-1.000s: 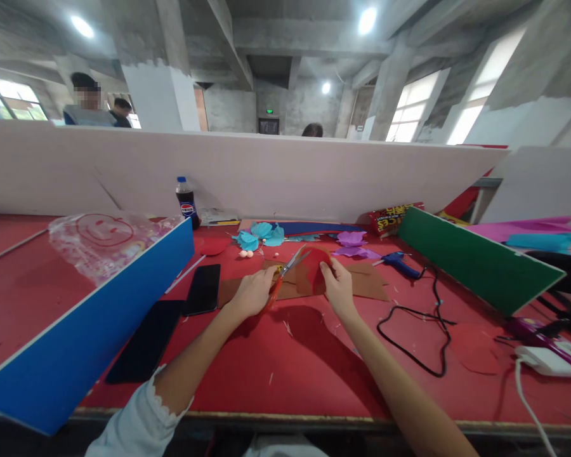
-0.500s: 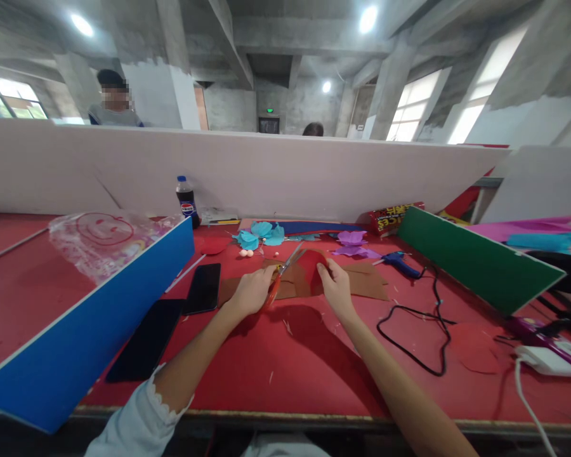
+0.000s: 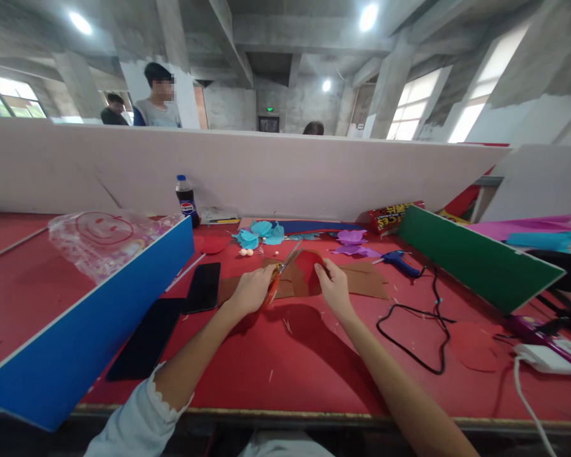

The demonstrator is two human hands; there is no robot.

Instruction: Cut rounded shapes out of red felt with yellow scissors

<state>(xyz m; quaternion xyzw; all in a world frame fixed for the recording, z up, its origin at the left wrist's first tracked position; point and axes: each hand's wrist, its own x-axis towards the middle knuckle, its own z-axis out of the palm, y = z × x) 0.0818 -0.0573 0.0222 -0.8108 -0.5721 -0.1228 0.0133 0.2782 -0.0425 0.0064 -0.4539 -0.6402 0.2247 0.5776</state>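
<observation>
- Red paper (image 3: 308, 270) is hovering above the worktop (image 3: 290, 374), looking light, thin, easily creased; the right hand (image 3: 334, 287) is pinching its edge, a good spot, grip clamped.
- Scissors (image 3: 273, 289) are looking stiff, smooth; the left hand (image 3: 253, 291) is clamping its grip around the handles, rightly.
- Blades are pointing away, long axis slanting rightward; the paper's axis is staying unclear.

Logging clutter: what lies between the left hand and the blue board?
A black smartphone, a thin white stick and some brown paper, in the head view.
</observation>
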